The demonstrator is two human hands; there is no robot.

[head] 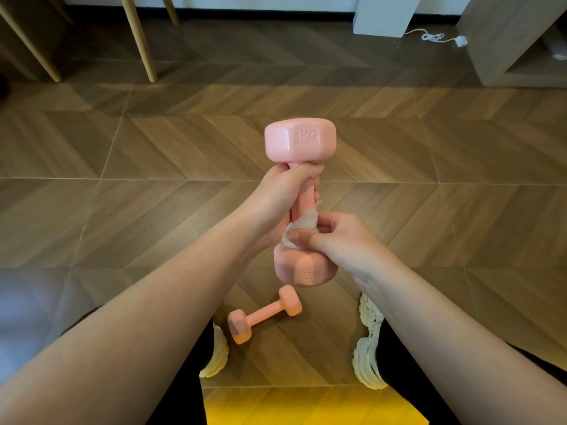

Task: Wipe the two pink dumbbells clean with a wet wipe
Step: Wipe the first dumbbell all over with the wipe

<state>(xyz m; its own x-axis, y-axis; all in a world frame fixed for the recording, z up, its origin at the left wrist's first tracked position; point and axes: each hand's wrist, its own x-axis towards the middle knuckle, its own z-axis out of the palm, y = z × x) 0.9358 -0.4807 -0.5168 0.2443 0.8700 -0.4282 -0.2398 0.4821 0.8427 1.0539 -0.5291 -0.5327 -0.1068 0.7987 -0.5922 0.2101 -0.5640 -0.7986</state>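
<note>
A pink dumbbell [300,142] marked 1KG stands roughly upright in the air in front of me. My left hand [276,200] grips the upper part of its handle just under the top head. My right hand [334,237] pinches a white wet wipe [302,225] wrapped round the lower part of the handle, just above the bottom head. A second pink dumbbell [264,314] lies on the floor between my feet, untouched.
I sit over a wooden herringbone floor [122,179] with my white shoes [369,348] on either side of the lying dumbbell. Wooden furniture legs [141,38] stand far left; a grey cabinet [515,41] and a white cable [435,36] lie far right.
</note>
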